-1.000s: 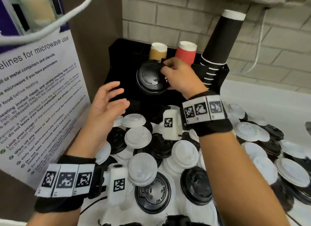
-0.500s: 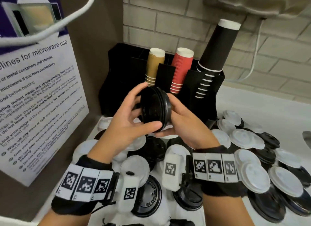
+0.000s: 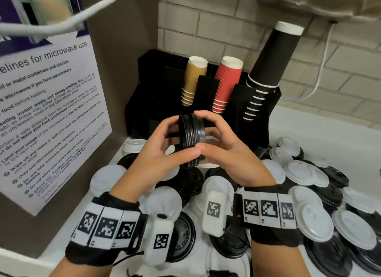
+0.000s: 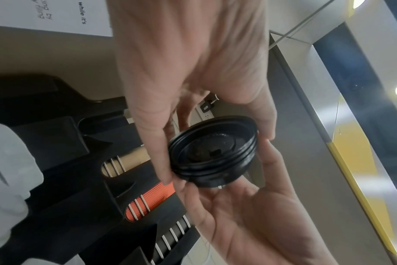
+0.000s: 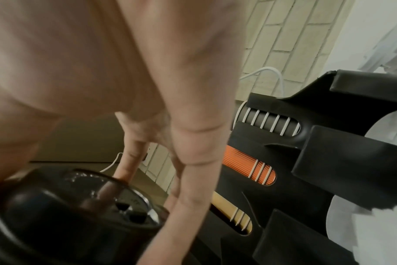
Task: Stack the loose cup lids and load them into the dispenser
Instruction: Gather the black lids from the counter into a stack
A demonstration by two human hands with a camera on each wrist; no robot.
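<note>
A short stack of black cup lids [image 3: 190, 133] stands on edge in the air, just in front of the black dispenser [image 3: 156, 91]. My left hand [image 3: 165, 146] grips its left side, thumb under the rim and fingers curled over the top. From the right, my right hand [image 3: 224, 151] cups the stack with its fingers wrapped round the rim. The left wrist view shows the hollow underside of the stack [image 4: 212, 152] between the left hand [image 4: 181, 89] and the right palm [image 4: 249, 215]. In the right wrist view the stack [image 5: 79, 206] is dark and blurred under the right hand [image 5: 125, 89].
Loose white lids [image 3: 309, 221] and black lids [image 3: 181, 233] cover the counter below and to the right. The dispenser holds gold cups [image 3: 193, 80], red cups [image 3: 226, 83] and a tall black cup stack [image 3: 272, 58]. A microwave poster [image 3: 47, 111] stands close on the left.
The right hand brought the black lid stack down from the dispenser's top toward me. The left hand, open before, now grips it too, and the stack has turned on edge.
</note>
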